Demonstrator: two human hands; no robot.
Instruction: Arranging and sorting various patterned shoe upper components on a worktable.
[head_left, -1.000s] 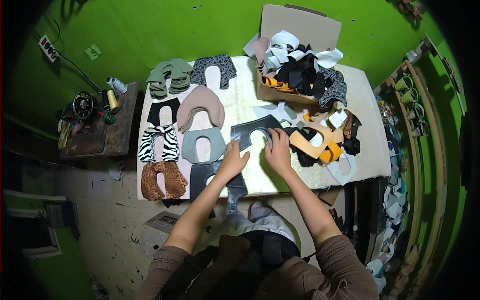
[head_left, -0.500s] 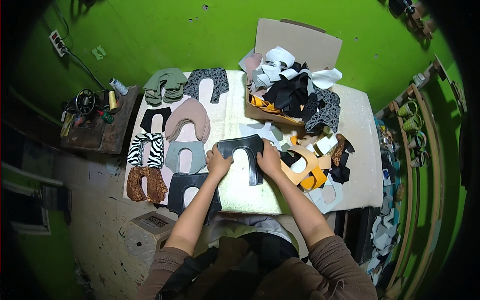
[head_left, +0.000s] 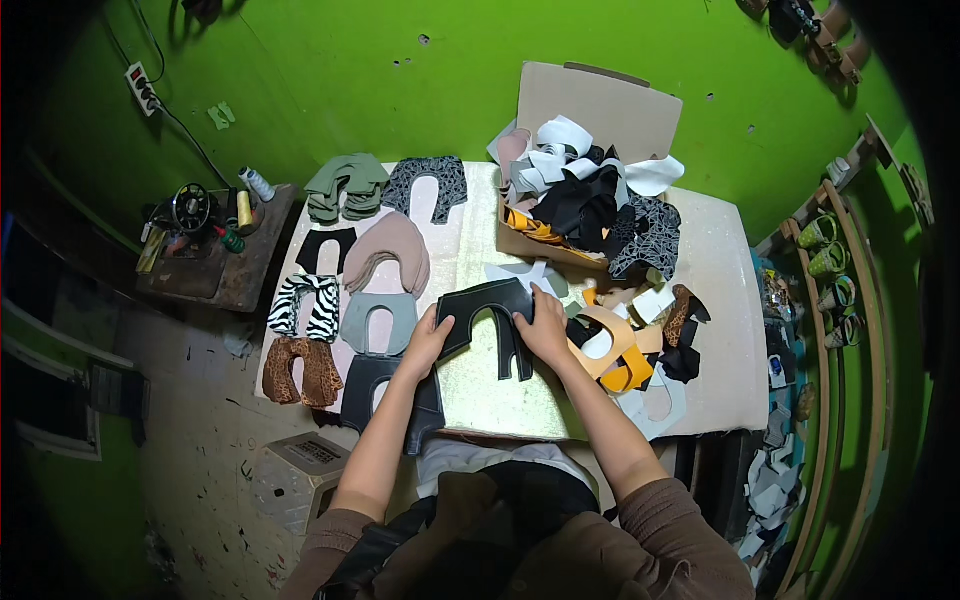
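My left hand [head_left: 425,343] and my right hand [head_left: 546,328] grip a small stack of black U-shaped leather pieces [head_left: 484,295], which look like shoe uppers, one hand at each side. Its legs point toward me, and the right ones are slightly fanned apart. Both thumbs lie on top; the fingers beneath are mostly hidden. Left of my hands, similar pieces lie in piles: grey [head_left: 357,325], pink [head_left: 390,250], zebra-striped [head_left: 324,307], leopard-patterned [head_left: 285,370], plain black [head_left: 316,250], green [head_left: 345,186] and black-and-grey patterned [head_left: 428,172]. Another black pile [head_left: 425,404] lies beside my left forearm.
An open cardboard box [head_left: 552,246] overflows with mixed pieces at the table's back. Tan and yellow pieces [head_left: 628,372] lie loosely right of my right hand. A sewing machine [head_left: 192,208] stands at far left, a wooden rack with sandals [head_left: 820,232] at right.
The black stack has tilted, its left side lower, and its right legs have spread slightly apart. Both hands keep hold. The whole view has shifted a little.
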